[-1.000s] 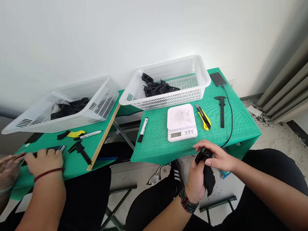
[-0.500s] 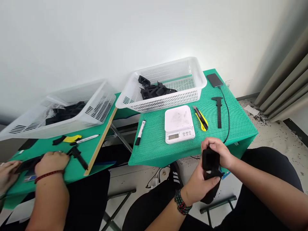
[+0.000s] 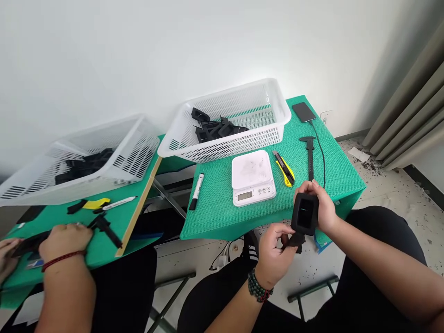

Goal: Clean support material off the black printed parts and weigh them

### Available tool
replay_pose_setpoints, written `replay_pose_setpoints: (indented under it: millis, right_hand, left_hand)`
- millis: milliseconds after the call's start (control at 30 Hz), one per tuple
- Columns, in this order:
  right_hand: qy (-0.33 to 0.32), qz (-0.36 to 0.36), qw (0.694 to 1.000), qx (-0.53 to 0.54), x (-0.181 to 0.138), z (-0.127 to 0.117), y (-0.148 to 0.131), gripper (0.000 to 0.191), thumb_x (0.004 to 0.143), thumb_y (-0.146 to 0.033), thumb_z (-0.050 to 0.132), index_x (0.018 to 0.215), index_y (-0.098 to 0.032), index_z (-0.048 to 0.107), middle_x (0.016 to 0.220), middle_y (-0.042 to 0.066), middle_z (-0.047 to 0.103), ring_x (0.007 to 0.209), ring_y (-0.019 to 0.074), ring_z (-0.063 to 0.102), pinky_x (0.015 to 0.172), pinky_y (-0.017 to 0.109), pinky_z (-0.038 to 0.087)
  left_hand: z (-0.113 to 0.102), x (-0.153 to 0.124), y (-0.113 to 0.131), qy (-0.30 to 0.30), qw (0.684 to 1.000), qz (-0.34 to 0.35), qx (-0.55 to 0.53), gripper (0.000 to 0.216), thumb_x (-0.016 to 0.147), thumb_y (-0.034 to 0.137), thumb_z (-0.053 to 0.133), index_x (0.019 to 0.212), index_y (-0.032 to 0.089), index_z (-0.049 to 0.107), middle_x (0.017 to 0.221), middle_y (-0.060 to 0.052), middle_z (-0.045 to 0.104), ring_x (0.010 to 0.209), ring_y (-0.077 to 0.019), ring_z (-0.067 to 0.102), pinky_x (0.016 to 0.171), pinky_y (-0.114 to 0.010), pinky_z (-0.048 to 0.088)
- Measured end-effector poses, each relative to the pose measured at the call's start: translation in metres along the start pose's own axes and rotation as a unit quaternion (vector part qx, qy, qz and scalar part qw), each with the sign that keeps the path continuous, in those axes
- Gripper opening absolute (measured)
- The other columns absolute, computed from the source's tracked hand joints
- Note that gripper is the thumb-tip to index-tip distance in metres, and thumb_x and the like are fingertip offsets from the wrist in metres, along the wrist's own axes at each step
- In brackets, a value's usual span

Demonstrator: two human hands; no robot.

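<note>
Between my hands, in front of the green table's edge, is a black part with a rectangular, frame-like opening [image 3: 295,217]. My right hand [image 3: 322,206] grips its far right side, fingers curled behind it. My left hand [image 3: 275,249], with a beaded bracelet at the wrist, pinches the narrower lower end with thumb and fingers. The opening faces me. Close beyond my right hand lies a black caliper [image 3: 310,157], its lower end partly hidden by my fingers. A yellow box cutter [image 3: 284,169] and a white digital scale [image 3: 252,171] lie to the left of it.
A white basket [image 3: 222,150] of black parts stands at the back of the table [image 3: 215,199]. A marker [image 3: 197,191] and a cabled black device [image 3: 303,112] lie there too. At left, a co-worker's hands [image 3: 65,243] hold a black part near another basket [image 3: 86,185].
The black part has been raised and turned, so its opening now faces me more. My left hand has moved left and down it. The view has shifted slightly.
</note>
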State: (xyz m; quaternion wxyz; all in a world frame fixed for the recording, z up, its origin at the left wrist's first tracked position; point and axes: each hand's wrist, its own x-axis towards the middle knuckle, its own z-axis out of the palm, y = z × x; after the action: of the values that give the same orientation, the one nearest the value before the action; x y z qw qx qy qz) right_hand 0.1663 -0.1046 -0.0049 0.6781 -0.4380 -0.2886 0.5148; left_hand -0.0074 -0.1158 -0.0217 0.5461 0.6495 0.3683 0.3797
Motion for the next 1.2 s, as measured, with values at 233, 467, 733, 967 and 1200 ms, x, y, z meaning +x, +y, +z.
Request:
replay_pose_setpoints:
  millis: [233, 467, 733, 967, 1200]
  right_hand:
    - [0.009, -0.111, 0.991, -0.077, 0.006, -0.007, -0.006, 0.047, 0.091, -0.059, 0.054, 0.063, -0.022, 0.056, 0.061, 0.001, 0.05, 0.058, 0.0164, 0.043, 0.053, 0.031, 0.033]
    - [-0.063, -0.132, 0.984, -0.103, -0.004, 0.002, -0.007, 0.05, 0.095, -0.062, 0.049, 0.066, -0.022, 0.052, 0.061, 0.0, 0.047, 0.059, 0.0163, 0.042, 0.056, 0.032, 0.033]
    - [-0.125, -0.174, 0.967, -0.138, -0.011, -0.002, -0.009, 0.047, 0.095, -0.062, 0.049, 0.07, -0.022, 0.048, 0.063, -0.001, 0.045, 0.057, 0.0144, 0.041, 0.055, 0.03, 0.035]
    - [-0.114, -0.201, 0.949, -0.217, -0.011, -0.014, -0.02, 0.05, 0.096, -0.067, 0.041, 0.072, -0.023, 0.048, 0.061, -0.001, 0.046, 0.055, 0.0153, 0.041, 0.054, 0.031, 0.035]
    - [-0.115, -0.184, 0.95, -0.226, -0.006, -0.009, -0.026, 0.052, 0.1, -0.064, 0.036, 0.079, -0.021, 0.057, 0.07, 0.003, 0.058, 0.063, 0.017, 0.053, 0.059, 0.031, 0.043]
  left_hand:
    - [0.0, 0.002, 0.009, 0.006, 0.998, 0.063, -0.03, 0.009, 0.083, 0.021, 0.074, 0.088, 0.023, 0.067, 0.077, -0.004, 0.074, 0.068, -0.0181, 0.068, 0.067, -0.031, 0.053]
    - [0.01, 0.022, 0.011, 0.065, 0.993, 0.092, 0.031, 0.008, 0.076, 0.022, 0.079, 0.076, 0.022, 0.071, 0.094, -0.007, 0.066, 0.086, -0.0212, 0.065, 0.078, -0.034, 0.052]
    - [0.038, 0.041, 0.011, 0.015, 0.987, -0.123, -0.105, 0.042, 0.067, 0.016, 0.08, 0.102, 0.022, 0.058, 0.09, -0.001, 0.066, 0.077, -0.0165, 0.064, 0.067, -0.027, 0.051]
    - [0.045, 0.051, 0.011, -0.196, 0.942, -0.233, -0.139, 0.036, 0.084, 0.047, 0.071, 0.062, 0.021, 0.059, 0.048, -0.001, 0.055, 0.042, -0.0139, 0.049, 0.043, -0.027, 0.034]
    - [0.046, 0.06, 0.011, -0.174, 0.955, -0.189, -0.15, 0.033, 0.083, 0.043, 0.072, 0.063, 0.02, 0.061, 0.051, -0.002, 0.058, 0.046, -0.0152, 0.052, 0.048, -0.029, 0.039]
